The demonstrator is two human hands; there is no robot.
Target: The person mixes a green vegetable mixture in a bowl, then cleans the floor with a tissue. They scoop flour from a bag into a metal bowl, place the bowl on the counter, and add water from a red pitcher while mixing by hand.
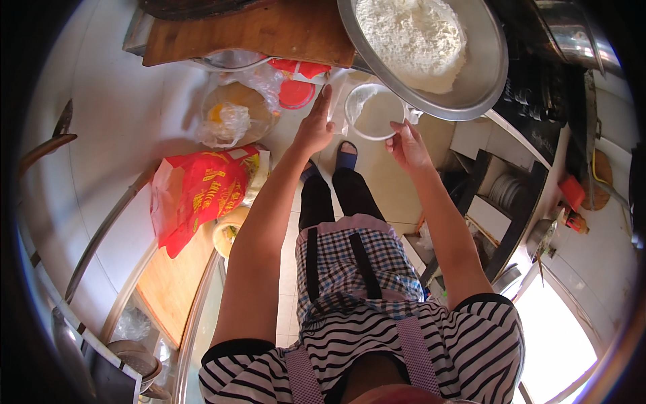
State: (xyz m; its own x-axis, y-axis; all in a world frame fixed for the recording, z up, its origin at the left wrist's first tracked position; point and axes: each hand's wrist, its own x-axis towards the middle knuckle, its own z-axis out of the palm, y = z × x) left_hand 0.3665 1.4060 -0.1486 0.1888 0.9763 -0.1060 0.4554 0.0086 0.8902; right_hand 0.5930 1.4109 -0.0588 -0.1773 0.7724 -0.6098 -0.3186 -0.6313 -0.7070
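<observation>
My right hand (410, 146) pinches the near right rim of a round, pale container (376, 117) dusted inside with white powder. My left hand (315, 123) has its fingers stretched out along a translucent plastic piece (339, 103) just left of that container. Whether the fingers grip this plastic or only rest against it is unclear. Above and to the right stands a wide metal basin (482, 76) with a heap of white flour (411, 43). Its near rim is close to the container.
A wooden board (242, 38) lies at the far left. A red printed plastic bag (202, 194), a red lid (296, 94) and a knotted clear bag (227, 123) sit at left. On the right, a dark shelf (525, 197) holds stacked plates (507, 190). A metal pot (575, 35) stands far right.
</observation>
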